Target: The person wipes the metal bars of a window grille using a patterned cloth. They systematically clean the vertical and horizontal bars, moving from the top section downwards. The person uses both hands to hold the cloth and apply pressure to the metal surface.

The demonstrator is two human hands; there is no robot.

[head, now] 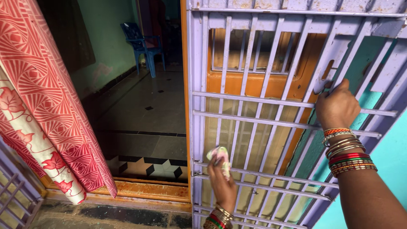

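Lilac barred gate (254, 123), both hands on it.
Left hand (222, 180) presses a bunched cloth (221, 156) to a low crossbar; right hand (337, 108) grips a higher crossbar.

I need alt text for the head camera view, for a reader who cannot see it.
A person's left hand presses a small pale crumpled cloth against a lilac-painted metal bar gate, while the right hand holds a bar near its latch plate. Left hangs a red patterned curtain; a blue plastic chair stands inside.
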